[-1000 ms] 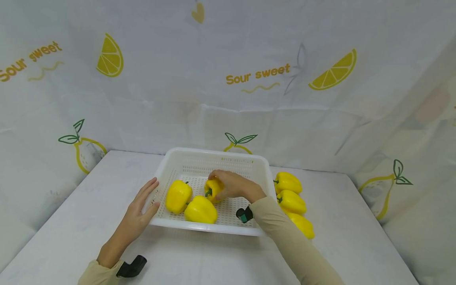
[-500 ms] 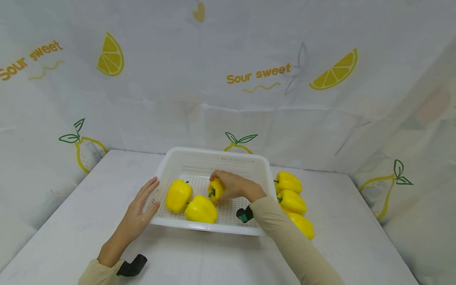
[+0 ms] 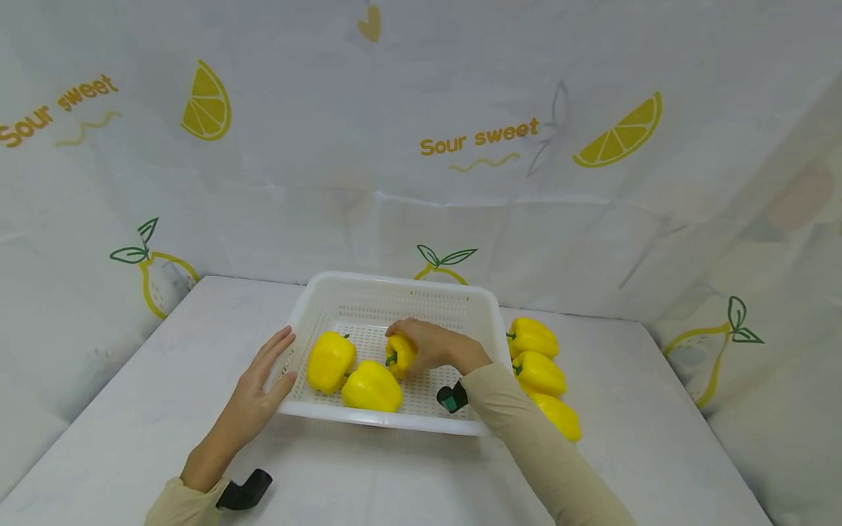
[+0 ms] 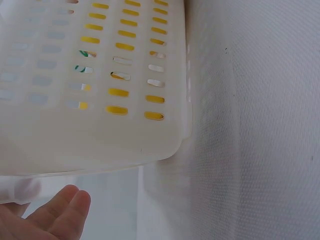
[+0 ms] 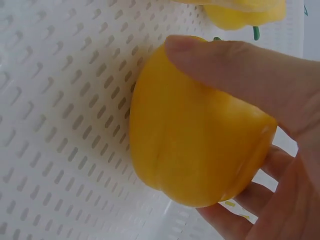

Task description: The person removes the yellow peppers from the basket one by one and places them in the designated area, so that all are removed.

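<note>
Inside the white perforated basket (image 3: 395, 418), my right hand (image 3: 430, 345) grips a yellow bell pepper (image 3: 400, 355), its green stem pointing left. The right wrist view shows thumb and fingers curled around this bell pepper (image 5: 195, 135), close to the basket floor; whether it touches the floor I cannot tell. Two more yellow bell peppers lie left of it: an upper one (image 3: 331, 363) and a lower one (image 3: 372, 387). My left hand (image 3: 253, 394) rests at the basket's left rim with straight fingers. Two of its fingertips (image 4: 79, 202) show below the basket wall (image 4: 90, 142) in the left wrist view.
Right of the basket, several yellow bell peppers (image 3: 539, 373) lie in a column on the white table (image 3: 368, 482), partly hidden by the basket and right sleeve. A white cloth (image 3: 316, 161) printed with lemons hangs behind the table. Each wrist carries a black camera mount.
The held bell pepper has shifted slightly right in the basket with my right hand. My left hand has stayed at the left rim, and the other bell peppers have not moved.
</note>
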The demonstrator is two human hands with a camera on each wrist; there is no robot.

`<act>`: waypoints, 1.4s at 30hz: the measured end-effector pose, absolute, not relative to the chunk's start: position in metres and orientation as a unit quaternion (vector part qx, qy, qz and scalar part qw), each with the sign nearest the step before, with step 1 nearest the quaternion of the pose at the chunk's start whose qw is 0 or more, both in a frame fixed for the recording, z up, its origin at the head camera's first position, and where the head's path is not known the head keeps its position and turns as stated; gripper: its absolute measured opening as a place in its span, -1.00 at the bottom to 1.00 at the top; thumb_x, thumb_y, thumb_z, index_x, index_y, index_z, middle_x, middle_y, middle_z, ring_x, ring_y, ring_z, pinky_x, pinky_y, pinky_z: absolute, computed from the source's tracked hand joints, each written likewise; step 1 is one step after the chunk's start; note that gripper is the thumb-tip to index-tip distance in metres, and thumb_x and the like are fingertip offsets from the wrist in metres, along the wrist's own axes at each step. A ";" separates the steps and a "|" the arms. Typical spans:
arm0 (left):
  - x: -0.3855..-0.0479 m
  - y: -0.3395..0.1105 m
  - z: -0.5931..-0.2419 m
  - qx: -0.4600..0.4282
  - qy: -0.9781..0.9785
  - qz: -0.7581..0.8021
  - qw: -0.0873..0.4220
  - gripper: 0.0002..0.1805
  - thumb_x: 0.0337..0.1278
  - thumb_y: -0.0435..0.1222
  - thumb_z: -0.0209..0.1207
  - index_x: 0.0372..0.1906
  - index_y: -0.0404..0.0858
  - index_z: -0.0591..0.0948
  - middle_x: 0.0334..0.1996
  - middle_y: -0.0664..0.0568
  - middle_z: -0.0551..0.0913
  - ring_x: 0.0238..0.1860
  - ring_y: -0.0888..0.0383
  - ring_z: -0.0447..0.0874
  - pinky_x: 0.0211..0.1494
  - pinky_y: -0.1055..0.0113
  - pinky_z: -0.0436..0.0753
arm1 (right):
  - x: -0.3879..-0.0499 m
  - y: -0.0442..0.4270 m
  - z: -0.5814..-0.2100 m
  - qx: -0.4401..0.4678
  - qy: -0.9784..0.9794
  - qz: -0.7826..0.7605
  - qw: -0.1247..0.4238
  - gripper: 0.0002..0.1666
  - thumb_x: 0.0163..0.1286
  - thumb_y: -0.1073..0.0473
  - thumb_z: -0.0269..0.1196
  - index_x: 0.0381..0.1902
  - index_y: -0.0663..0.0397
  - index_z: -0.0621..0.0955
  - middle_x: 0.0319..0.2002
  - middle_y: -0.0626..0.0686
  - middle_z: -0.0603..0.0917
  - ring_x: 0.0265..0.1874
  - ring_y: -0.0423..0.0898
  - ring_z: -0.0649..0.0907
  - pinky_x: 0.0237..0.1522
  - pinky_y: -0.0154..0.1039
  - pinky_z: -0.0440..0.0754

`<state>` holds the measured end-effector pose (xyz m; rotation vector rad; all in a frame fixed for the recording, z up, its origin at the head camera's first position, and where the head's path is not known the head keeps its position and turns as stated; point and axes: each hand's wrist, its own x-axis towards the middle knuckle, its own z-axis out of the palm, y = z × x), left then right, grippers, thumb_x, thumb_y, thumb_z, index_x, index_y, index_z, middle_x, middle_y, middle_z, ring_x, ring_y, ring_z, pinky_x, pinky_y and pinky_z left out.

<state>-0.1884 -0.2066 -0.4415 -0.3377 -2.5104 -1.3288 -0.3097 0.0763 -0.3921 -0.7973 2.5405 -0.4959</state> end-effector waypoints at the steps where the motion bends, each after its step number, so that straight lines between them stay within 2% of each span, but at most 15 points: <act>1: -0.189 -0.207 -0.441 -0.116 -0.868 -0.462 0.138 -0.36 0.31 -0.38 0.10 0.48 -0.28 0.27 0.55 -0.14 0.12 0.52 -0.29 0.08 0.58 0.01 0.16 | -0.309 0.076 -0.392 -0.285 0.916 -0.179 0.218 -0.11 0.06 0.19 0.52 0.35 -0.05 0.41 0.21 -0.01 0.52 0.10 -0.07 0.52 0.32 -0.11 0.50; 3: -0.189 -0.207 -0.441 -0.116 -0.867 -0.466 0.136 -0.36 0.31 -0.38 0.10 0.48 -0.29 0.27 0.55 -0.15 0.12 0.53 -0.31 0.06 0.45 -0.34 0.16 | -0.309 0.076 -0.393 -0.280 0.916 -0.180 0.223 -0.10 0.04 0.21 0.53 0.34 -0.05 0.39 0.19 -0.02 0.53 0.08 -0.08 0.52 0.31 -0.12 0.51; 4: -0.189 -0.206 -0.441 -0.116 -0.866 -0.466 0.136 -0.36 0.30 -0.39 0.10 0.47 -0.29 0.27 0.55 -0.16 0.12 0.53 -0.31 0.06 0.38 -0.41 0.16 | -0.309 0.075 -0.393 -0.278 0.916 -0.181 0.225 -0.09 0.03 0.22 0.53 0.33 -0.05 0.38 0.18 -0.01 0.53 0.08 -0.08 0.52 0.30 -0.12 0.52; 8: -0.189 -0.206 -0.441 -0.116 -0.868 -0.464 0.137 -0.36 0.30 -0.39 0.10 0.47 -0.30 0.28 0.55 -0.16 0.12 0.53 -0.31 0.07 0.37 -0.42 0.16 | -0.309 0.076 -0.393 -0.274 0.916 -0.184 0.229 -0.10 0.02 0.26 0.55 0.29 -0.06 0.36 0.12 0.00 0.55 0.04 -0.08 0.53 0.28 -0.14 0.54; 17: -0.189 -0.207 -0.441 -0.119 -0.866 -0.466 0.134 -0.36 0.31 -0.38 0.10 0.48 -0.29 0.27 0.56 -0.15 0.11 0.53 -0.30 0.05 0.39 -0.41 0.15 | -0.309 0.076 -0.393 -0.280 0.925 -0.143 0.212 -0.10 0.01 0.20 0.56 0.32 -0.03 0.43 0.15 -0.01 0.56 0.04 -0.08 0.54 0.29 -0.12 0.53; 20: -0.189 -0.207 -0.441 -0.117 -0.869 -0.462 0.134 -0.36 0.32 -0.36 0.10 0.48 -0.27 0.27 0.56 -0.14 0.11 0.54 -0.28 0.06 0.51 -0.20 0.15 | -0.309 0.076 -0.393 -0.282 0.925 -0.147 0.210 -0.11 0.01 0.21 0.56 0.31 -0.02 0.44 0.13 -0.01 0.58 0.02 -0.08 0.54 0.27 -0.13 0.54; 22: -0.188 -0.207 -0.441 -0.116 -0.870 -0.461 0.134 -0.36 0.33 -0.36 0.10 0.48 -0.27 0.27 0.56 -0.13 0.12 0.54 -0.27 0.07 0.59 0.14 0.13 | -0.309 0.076 -0.393 -0.282 0.924 -0.149 0.209 -0.12 0.01 0.20 0.55 0.30 -0.01 0.44 0.11 -0.01 0.58 0.00 -0.09 0.54 0.24 -0.14 0.56; 24: -0.188 -0.207 -0.442 -0.116 -0.870 -0.461 0.135 -0.36 0.33 -0.36 0.10 0.48 -0.26 0.27 0.56 -0.12 0.12 0.54 -0.26 0.07 0.53 0.49 0.05 | -0.309 0.077 -0.392 -0.284 0.924 -0.152 0.207 -0.13 0.02 0.19 0.54 0.31 -0.01 0.44 0.09 -0.01 0.58 -0.03 -0.09 0.54 0.21 -0.15 0.57; 27: -0.188 -0.207 -0.442 -0.116 -0.868 -0.462 0.137 -0.36 0.33 -0.36 0.10 0.48 -0.26 0.27 0.56 -0.12 0.12 0.53 -0.26 0.07 0.40 0.69 -0.02 | -0.309 0.078 -0.391 -0.289 0.923 -0.157 0.200 -0.13 0.03 0.17 0.52 0.31 0.01 0.43 0.07 -0.01 0.57 -0.06 -0.10 0.54 0.16 -0.18 0.59; 30: -0.188 -0.207 -0.441 -0.116 -0.869 -0.462 0.136 -0.36 0.33 -0.36 0.10 0.48 -0.26 0.27 0.56 -0.12 0.12 0.54 -0.26 0.07 0.54 0.49 0.04 | -0.309 0.078 -0.390 -0.295 0.922 -0.161 0.192 -0.14 0.04 0.16 0.50 0.31 0.03 0.42 0.05 -0.01 0.57 -0.07 -0.11 0.54 0.13 -0.20 0.59; 32: -0.189 -0.207 -0.441 -0.117 -0.867 -0.465 0.134 -0.36 0.32 -0.37 0.10 0.48 -0.27 0.28 0.56 -0.13 0.12 0.54 -0.27 0.06 0.60 0.13 0.12 | -0.308 0.078 -0.388 -0.297 0.922 -0.164 0.188 -0.15 0.04 0.16 0.50 0.31 0.02 0.42 0.06 0.00 0.56 -0.06 -0.10 0.53 0.14 -0.19 0.58; 35: -0.189 -0.207 -0.441 -0.118 -0.866 -0.468 0.133 -0.36 0.31 -0.37 0.10 0.47 -0.29 0.28 0.56 -0.15 0.12 0.53 -0.29 0.05 0.45 -0.33 0.14 | -0.308 0.078 -0.386 -0.299 0.922 -0.163 0.184 -0.16 0.06 0.14 0.48 0.32 -0.01 0.43 0.11 0.01 0.56 -0.02 -0.09 0.52 0.17 -0.16 0.56; 37: -0.189 -0.207 -0.440 -0.118 -0.866 -0.467 0.134 -0.36 0.31 -0.38 0.10 0.47 -0.30 0.28 0.55 -0.16 0.12 0.53 -0.30 0.05 0.38 -0.42 0.14 | -0.307 0.078 -0.385 -0.302 0.921 -0.163 0.183 -0.16 0.07 0.12 0.48 0.33 -0.03 0.43 0.16 0.01 0.55 0.01 -0.08 0.52 0.19 -0.15 0.55; 39: -0.189 -0.206 -0.440 -0.116 -0.868 -0.463 0.135 -0.37 0.31 -0.38 0.10 0.47 -0.31 0.28 0.55 -0.17 0.12 0.53 -0.31 0.06 0.38 -0.41 0.15 | -0.307 0.078 -0.383 -0.306 0.920 -0.163 0.181 -0.16 0.08 0.10 0.48 0.34 -0.06 0.43 0.18 0.00 0.55 0.03 -0.08 0.51 0.19 -0.15 0.55; 42: -0.188 -0.206 -0.440 -0.115 -0.871 -0.458 0.137 -0.37 0.32 -0.38 0.09 0.47 -0.30 0.28 0.55 -0.17 0.12 0.53 -0.30 0.06 0.47 -0.25 0.16 | -0.306 0.079 -0.381 -0.313 0.917 -0.171 0.178 -0.15 0.08 0.09 0.50 0.34 -0.08 0.44 0.19 -0.01 0.54 0.04 -0.09 0.51 0.17 -0.16 0.55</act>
